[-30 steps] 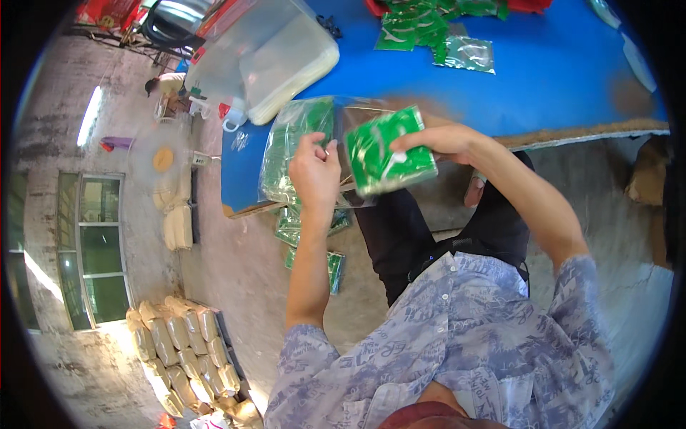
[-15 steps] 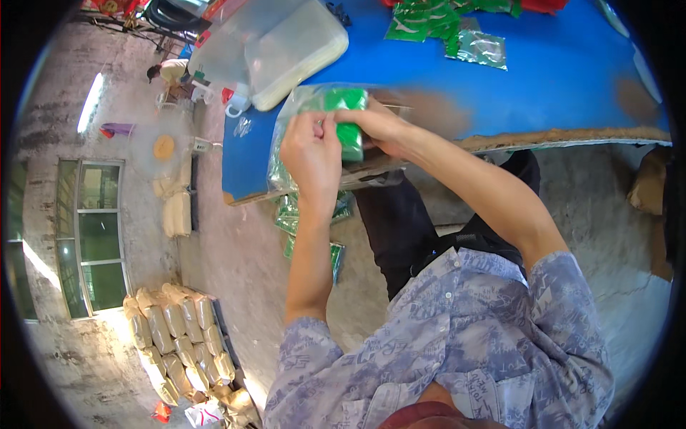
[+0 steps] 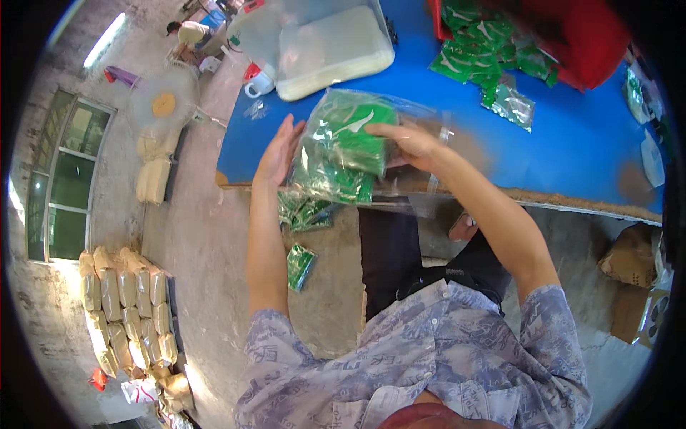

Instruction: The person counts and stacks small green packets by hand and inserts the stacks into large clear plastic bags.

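Over the near edge of the blue table, a clear plastic bag [image 3: 311,166] lies spread with shiny green packets [image 3: 361,146] inside it. My right hand [image 3: 413,145] grips the packets at the bag's right side, the thumb on top and the other fingers hidden underneath. Along the bag's left edge my left hand [image 3: 277,156] is held with straight fingers, nothing in its grasp; whether it touches the plastic I cannot tell.
Beyond the bag sits a stack of clear plastic bags [image 3: 336,46], with a white mug [image 3: 258,81] to its left. Loose green packets [image 3: 468,61] and a blurred red bag [image 3: 589,39] lie far right. More packets [image 3: 301,267] are on the floor. Another person [image 3: 191,34] is far left.
My left hand has let go of the bag and moved left, its fingers now straightened. The bag lies wider and flatter, with the green packets further right under my right hand. The view has shifted.
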A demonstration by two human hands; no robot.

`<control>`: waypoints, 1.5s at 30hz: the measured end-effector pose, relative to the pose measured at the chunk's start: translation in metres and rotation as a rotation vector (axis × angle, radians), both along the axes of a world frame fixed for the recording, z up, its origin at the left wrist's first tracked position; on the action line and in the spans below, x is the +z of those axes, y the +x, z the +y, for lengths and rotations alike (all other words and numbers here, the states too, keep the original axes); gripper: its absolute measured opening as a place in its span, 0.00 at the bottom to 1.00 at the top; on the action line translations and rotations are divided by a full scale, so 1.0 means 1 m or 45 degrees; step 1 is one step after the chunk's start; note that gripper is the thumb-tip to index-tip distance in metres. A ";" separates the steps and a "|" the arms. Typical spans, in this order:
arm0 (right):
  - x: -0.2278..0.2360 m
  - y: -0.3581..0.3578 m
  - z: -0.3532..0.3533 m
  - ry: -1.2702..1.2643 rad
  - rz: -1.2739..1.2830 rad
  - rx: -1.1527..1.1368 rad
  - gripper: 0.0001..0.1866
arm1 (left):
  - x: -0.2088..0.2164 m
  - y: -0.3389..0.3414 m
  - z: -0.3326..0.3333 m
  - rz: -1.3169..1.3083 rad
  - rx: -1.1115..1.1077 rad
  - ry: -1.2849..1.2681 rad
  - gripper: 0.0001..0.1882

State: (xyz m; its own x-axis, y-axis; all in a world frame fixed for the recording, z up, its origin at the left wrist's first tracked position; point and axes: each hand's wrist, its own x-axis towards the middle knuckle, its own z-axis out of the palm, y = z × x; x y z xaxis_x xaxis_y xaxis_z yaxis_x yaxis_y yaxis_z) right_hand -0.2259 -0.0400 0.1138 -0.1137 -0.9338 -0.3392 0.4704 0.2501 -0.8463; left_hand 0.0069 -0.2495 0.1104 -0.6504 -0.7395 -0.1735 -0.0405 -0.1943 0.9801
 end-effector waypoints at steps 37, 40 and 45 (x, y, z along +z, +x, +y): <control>-0.025 -0.017 0.039 -0.084 0.341 -0.384 0.50 | -0.004 -0.050 0.067 -0.018 -0.208 -0.180 0.48; -0.014 -0.018 0.051 -0.073 0.394 -0.223 0.56 | 0.004 -0.040 0.101 -0.099 -0.200 -0.400 0.45; -0.016 -0.018 0.060 -0.132 0.366 -0.117 0.62 | 0.004 -0.026 0.102 -0.054 -0.335 -0.254 0.43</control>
State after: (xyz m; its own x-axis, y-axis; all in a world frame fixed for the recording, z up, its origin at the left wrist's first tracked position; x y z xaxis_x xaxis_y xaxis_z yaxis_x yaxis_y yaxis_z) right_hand -0.2438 0.0198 0.0983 -0.2762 -0.9432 -0.1845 0.2249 0.1232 -0.9666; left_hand -0.0192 -0.1477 0.1140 -0.8190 -0.5692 -0.0731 -0.1053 0.0238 0.9942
